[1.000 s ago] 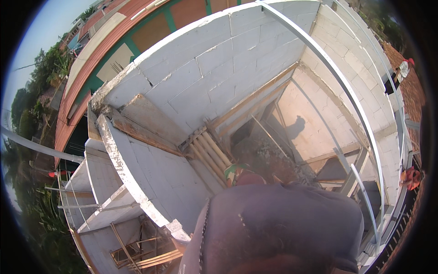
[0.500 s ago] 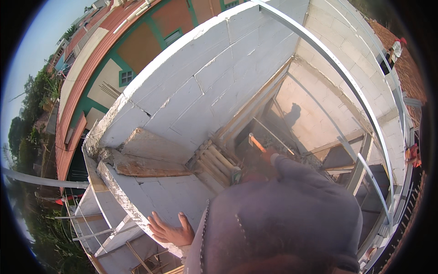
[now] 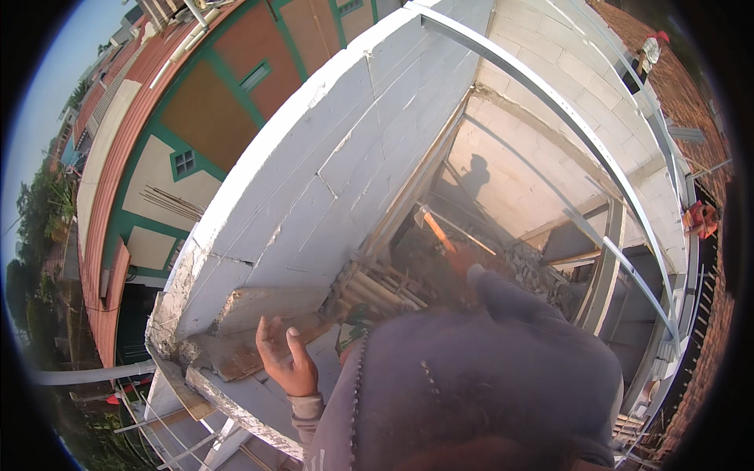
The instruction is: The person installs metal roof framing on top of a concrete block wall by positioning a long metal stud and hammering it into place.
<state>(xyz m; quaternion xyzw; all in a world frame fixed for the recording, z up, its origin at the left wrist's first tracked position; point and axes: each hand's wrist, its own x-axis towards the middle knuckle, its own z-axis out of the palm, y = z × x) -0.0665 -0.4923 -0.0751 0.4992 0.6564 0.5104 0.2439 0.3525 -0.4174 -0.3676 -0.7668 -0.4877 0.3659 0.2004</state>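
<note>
Lifts left hand point(image 3: 290, 371) away from the low wall's top point(image 3: 247, 414), up nearer the wooden board point(image 3: 232, 357), after hovering right over that chipped edge half a second ago. Swings the view round as well, taking in more of the house point(image 3: 212, 86) off to the left. Leaves the raised hand loose and well spread, with fingers gently curled, thumb apart and nothing in the palm. Cannot tell from here about any contact with the board behind.

Across to the other side! Keeps the hammer point(image 3: 438, 232) in right hand point(image 3: 462, 259), closed around the orange handle, beyond the front of the purple-grey shirt point(image 3: 487, 377). Points the pale head up and leftward, away from the body. Too blurred around that grip for picking out single fingers. Has the hammer out in the dusty space between the tall block wall point(image 3: 338, 157) and the pale wall point(image 3: 514, 200), with a thin stick point(image 3: 476, 242) near it on the right.

Down to the left of the hammer, a stack of poles point(image 3: 373, 286). Over to the right, grey rubble point(image 3: 542, 275). High above, a metal beam point(image 3: 546, 82), bowed by the lens. Far right, another person point(image 3: 650, 53) by a tiled roof point(image 3: 616, 23).
</note>
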